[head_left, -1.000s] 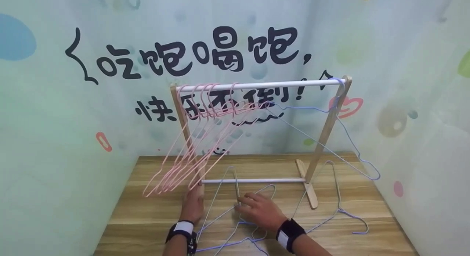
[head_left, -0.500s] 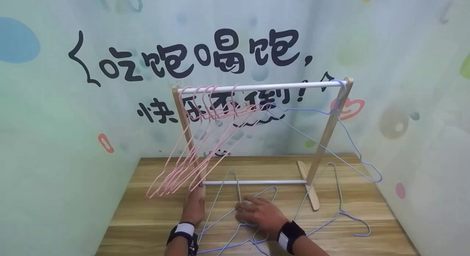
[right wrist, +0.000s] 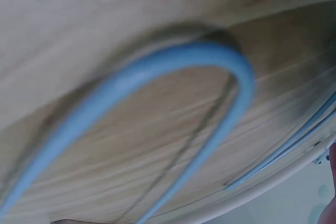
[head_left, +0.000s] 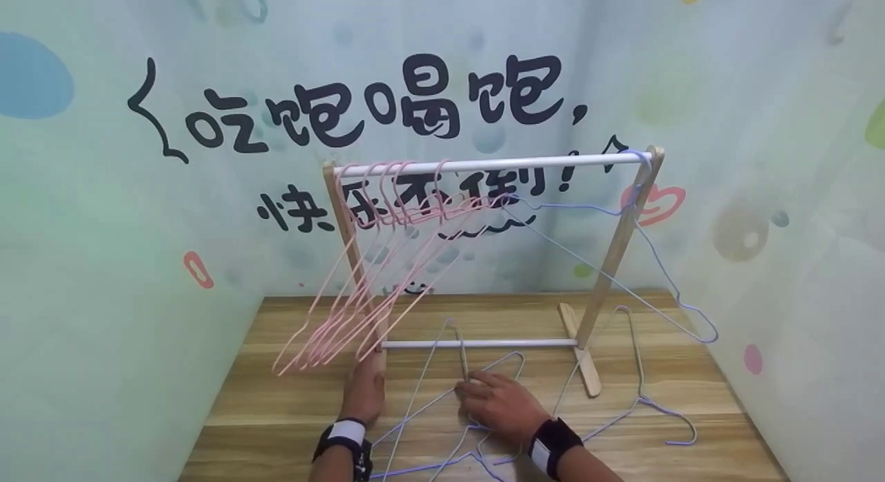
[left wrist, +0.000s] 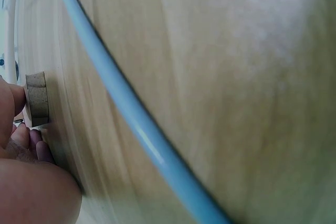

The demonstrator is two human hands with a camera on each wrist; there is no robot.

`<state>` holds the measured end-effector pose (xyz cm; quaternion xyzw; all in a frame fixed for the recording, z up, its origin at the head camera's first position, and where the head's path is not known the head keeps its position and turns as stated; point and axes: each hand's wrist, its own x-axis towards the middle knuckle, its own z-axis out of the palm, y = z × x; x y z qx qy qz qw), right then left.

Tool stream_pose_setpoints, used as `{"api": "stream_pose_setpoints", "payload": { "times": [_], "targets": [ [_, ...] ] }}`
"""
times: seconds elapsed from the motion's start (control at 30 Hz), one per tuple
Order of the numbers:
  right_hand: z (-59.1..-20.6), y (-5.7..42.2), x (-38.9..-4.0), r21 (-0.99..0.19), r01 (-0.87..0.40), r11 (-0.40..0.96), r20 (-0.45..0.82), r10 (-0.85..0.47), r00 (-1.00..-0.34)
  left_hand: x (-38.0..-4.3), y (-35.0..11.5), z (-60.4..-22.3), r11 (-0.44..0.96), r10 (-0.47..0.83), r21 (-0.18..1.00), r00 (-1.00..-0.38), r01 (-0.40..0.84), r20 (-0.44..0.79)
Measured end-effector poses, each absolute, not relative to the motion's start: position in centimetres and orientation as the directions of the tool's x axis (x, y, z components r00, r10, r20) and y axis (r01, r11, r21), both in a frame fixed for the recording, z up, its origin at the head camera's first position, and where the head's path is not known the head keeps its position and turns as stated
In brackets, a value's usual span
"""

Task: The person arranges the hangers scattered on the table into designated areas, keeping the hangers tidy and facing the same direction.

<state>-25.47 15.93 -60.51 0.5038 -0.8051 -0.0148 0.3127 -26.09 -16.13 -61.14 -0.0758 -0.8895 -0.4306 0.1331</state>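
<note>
My left hand (head_left: 363,391) grips the wooden front foot (left wrist: 37,98) of a small clothes rack (head_left: 539,162), thumb and fingers on either side of it in the left wrist view. My right hand (head_left: 505,402) has its fingertips curled on a thin blue wire clothes hanger (head_left: 464,354) on the table, in front of the rack. Other blue hangers overlap it there; a looped blue wire end (right wrist: 210,56) fills much of the right wrist view. Part of the held hanger is hidden under the right hand.
Several pink hangers (head_left: 346,295) hang at the left of the rack's rail. One blue hanger (head_left: 574,205) hangs at its right end. Another blue hanger (head_left: 639,371) lies on the wooden table (head_left: 235,399) by the right foot. Printed walls enclose the table.
My right hand has shifted slightly right, and the hanger under its fingers has slid right with it. The left hand stays on the rack's foot.
</note>
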Motion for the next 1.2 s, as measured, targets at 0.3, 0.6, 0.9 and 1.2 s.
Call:
{"api": "stream_pose_setpoints", "payload": {
  "times": [0.3,0.6,0.9,1.2],
  "targets": [
    [-60.4,17.5,-25.9,0.335,-0.807,0.486,0.527,-0.807,-0.267,-26.8,-16.5,-62.6,0.638,0.067,0.691,-0.919,0.339,0.388],
    [-58.9,20.1,-26.1,0.352,-0.767,0.537,0.537,-0.787,-0.304,-27.6,-16.8,-63.9,0.597,0.040,0.734,-0.926,0.324,0.376],
    [-57.5,22.4,-26.0,0.238,-0.784,0.574,0.613,-0.714,-0.337,-27.3,-16.4,-63.4,0.621,0.013,0.707,-0.906,0.339,0.422],
    [-57.0,23.6,-25.9,0.160,-0.778,0.608,0.660,-0.652,-0.373,-26.8,-16.2,-63.0,0.645,0.029,0.683,-0.904,0.344,0.427]
  ]
}}
